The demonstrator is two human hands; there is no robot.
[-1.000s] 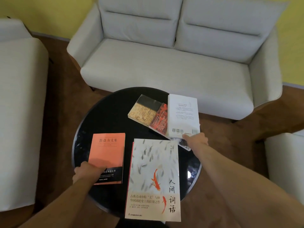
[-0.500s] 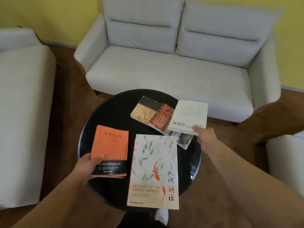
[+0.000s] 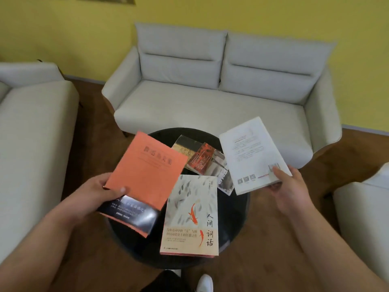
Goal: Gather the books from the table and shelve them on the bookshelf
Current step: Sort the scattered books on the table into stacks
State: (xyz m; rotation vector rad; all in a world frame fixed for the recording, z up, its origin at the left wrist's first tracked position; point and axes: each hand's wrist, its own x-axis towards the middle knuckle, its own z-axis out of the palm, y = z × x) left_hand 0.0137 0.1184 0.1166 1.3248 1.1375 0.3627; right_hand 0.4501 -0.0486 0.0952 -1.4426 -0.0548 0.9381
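My left hand (image 3: 99, 191) grips an orange book with a black band (image 3: 145, 175), lifted above the round black table (image 3: 235, 224), thumb on the cover. My right hand (image 3: 284, 184) pinches the near corner of a white book (image 3: 250, 152), raised over the table's right edge. A pale book with red fish (image 3: 191, 213) lies flat on the table in front of me. Behind it lie a gold-and-black book (image 3: 185, 147), a red-and-black book (image 3: 201, 159) and a grey-toned book (image 3: 223, 175), partly overlapped. No bookshelf shows.
A light grey two-seat sofa (image 3: 210, 102) stands behind the table against a yellow wall. Another grey sofa (image 3: 31, 127) is at the left, a pale seat (image 3: 364, 218) at the right. Brown floor surrounds the table. My white shoe (image 3: 205, 284) shows at the bottom.
Both hands have lifted their books off the table: the orange book rose and tilted up-left, the white book rose to the right. The camera has pulled back and up.
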